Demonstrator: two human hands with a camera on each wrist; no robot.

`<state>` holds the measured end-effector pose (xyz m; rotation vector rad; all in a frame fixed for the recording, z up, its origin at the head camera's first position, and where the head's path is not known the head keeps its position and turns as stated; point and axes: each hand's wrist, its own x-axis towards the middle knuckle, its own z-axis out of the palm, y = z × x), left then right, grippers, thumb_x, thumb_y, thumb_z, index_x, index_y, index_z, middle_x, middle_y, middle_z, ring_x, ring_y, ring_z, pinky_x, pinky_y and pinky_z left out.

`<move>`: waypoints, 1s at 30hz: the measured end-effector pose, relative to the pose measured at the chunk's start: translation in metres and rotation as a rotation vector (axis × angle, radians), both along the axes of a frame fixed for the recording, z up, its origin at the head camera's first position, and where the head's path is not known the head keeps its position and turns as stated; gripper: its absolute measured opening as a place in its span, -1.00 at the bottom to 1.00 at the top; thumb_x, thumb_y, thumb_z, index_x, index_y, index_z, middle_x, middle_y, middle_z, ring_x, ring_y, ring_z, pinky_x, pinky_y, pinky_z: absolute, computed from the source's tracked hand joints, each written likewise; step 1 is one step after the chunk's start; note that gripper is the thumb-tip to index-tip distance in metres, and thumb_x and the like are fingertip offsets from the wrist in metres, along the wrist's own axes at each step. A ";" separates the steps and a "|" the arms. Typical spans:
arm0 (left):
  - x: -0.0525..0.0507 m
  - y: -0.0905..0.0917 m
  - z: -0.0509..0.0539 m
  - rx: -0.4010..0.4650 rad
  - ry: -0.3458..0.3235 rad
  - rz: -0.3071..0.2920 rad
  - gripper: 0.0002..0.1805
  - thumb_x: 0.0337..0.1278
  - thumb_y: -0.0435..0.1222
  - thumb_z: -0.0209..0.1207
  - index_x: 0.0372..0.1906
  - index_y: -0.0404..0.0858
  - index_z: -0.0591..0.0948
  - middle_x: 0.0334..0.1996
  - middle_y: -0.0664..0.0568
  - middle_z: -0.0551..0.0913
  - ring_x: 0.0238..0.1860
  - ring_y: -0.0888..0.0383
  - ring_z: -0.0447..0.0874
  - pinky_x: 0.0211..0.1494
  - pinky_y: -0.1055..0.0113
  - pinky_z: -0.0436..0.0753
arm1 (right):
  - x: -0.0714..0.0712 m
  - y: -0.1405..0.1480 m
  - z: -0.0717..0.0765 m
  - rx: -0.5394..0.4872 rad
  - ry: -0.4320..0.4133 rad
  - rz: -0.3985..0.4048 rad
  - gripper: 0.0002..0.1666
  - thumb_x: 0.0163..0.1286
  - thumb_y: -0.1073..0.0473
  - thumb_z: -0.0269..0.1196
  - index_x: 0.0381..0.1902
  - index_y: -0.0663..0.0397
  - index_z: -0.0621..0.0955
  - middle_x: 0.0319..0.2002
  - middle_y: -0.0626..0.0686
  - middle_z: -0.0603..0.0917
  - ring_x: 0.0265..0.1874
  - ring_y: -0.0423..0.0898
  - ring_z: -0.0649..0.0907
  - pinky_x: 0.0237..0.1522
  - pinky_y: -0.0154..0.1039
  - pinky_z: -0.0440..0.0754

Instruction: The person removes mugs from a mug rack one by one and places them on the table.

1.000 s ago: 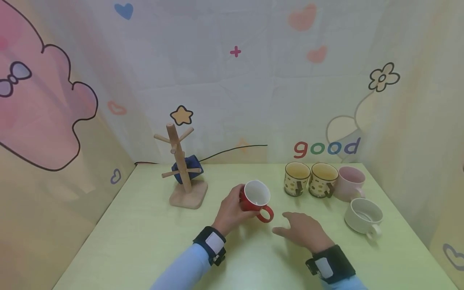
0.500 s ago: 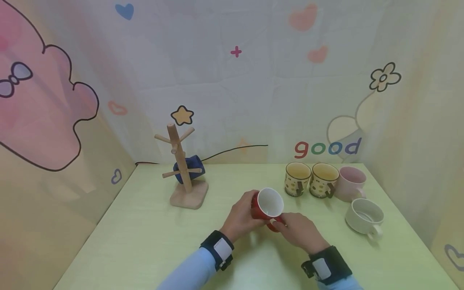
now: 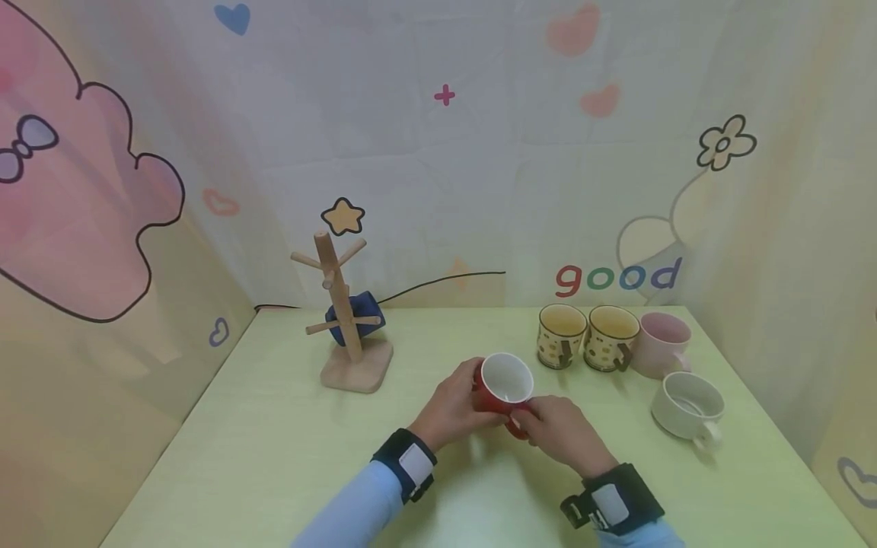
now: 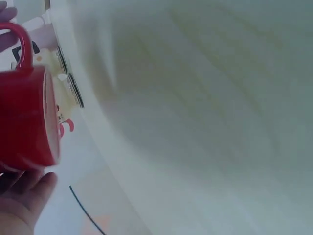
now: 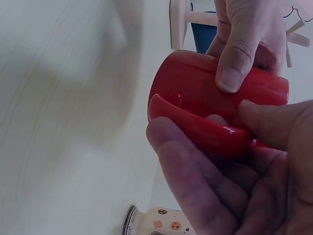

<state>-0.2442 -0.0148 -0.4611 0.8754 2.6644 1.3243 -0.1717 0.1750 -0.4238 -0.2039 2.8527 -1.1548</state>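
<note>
A red mug [image 3: 508, 377] with a white inside is held above the table, its mouth tipped toward the head camera. My left hand [image 3: 448, 409] grips the mug's body from the left, thumb on the near side. From the right, my right hand [image 3: 563, 435] pinches the handle; the right wrist view shows thumb and fingers around this red handle [image 5: 203, 131]. In the left wrist view the mug's body [image 4: 24, 120] is seen from the side and below, with left fingertips [image 4: 41, 188] against it.
A wooden mug tree [image 3: 349, 327] stands at left, a dark blue mug [image 3: 368, 310] on a lower peg. At right are two yellow patterned mugs [image 3: 560, 342], a pink mug [image 3: 659, 350] and a cream cup [image 3: 685, 411]. A printed curtain [image 3: 425, 190] hangs behind the table [image 3: 260, 457].
My left hand has carried the red mug right and slightly nearer. My right hand, apart from it a second ago, has taken hold of the handle. Little differs over the last half second.
</note>
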 end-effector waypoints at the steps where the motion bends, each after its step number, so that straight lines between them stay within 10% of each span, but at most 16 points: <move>1: -0.001 0.000 0.001 -0.021 -0.007 -0.008 -0.04 -0.13 -0.04 0.54 0.40 -0.08 0.28 0.22 0.12 0.48 0.17 0.15 0.50 0.20 0.18 0.56 | 0.000 0.000 0.000 0.009 -0.002 -0.009 -0.83 0.45 0.17 0.21 -0.19 0.11 0.70 -0.47 -0.04 0.64 -0.55 -0.12 0.54 -0.54 -0.22 0.47; 9: -0.005 -0.013 0.013 -0.425 0.087 0.036 -0.02 0.01 0.17 0.39 0.47 -0.18 0.28 0.33 -0.07 0.45 0.30 -0.01 0.45 0.28 0.03 0.49 | 0.001 0.011 -0.001 0.136 0.034 -0.073 -0.79 0.44 0.14 0.22 -0.35 0.16 0.65 -0.55 -0.04 0.59 -0.58 -0.12 0.53 -0.55 -0.24 0.45; 14: -0.005 -0.030 0.018 -0.742 0.241 0.151 -0.20 0.04 0.16 0.37 0.28 -0.24 0.49 0.14 -0.20 0.55 0.18 -0.15 0.50 0.23 -0.15 0.46 | 0.005 0.021 0.003 0.193 0.043 -0.116 -0.76 0.44 0.13 0.21 -0.38 0.17 0.62 -0.58 -0.02 0.53 -0.58 -0.08 0.47 -0.53 -0.23 0.38; 18: -0.003 -0.044 0.023 -0.944 0.213 0.243 -0.32 -0.11 0.13 0.46 0.05 -0.24 0.63 -0.03 -0.22 0.61 0.06 -0.23 0.55 0.14 -0.28 0.46 | 0.009 0.031 0.007 0.237 0.048 -0.148 -0.72 0.44 0.12 0.19 -0.44 0.16 0.60 -0.60 -0.01 0.50 -0.58 -0.06 0.44 -0.53 -0.22 0.34; 30: -0.005 -0.056 0.032 -0.949 0.028 0.249 -0.32 -0.11 0.05 0.50 0.07 -0.29 0.64 -0.04 -0.23 0.63 0.02 -0.22 0.60 0.16 -0.34 0.42 | 0.019 0.067 0.006 0.321 0.056 -0.270 -0.61 0.46 0.10 0.11 -0.59 0.12 0.51 -0.67 0.01 0.45 -0.63 -0.03 0.44 -0.57 -0.20 0.33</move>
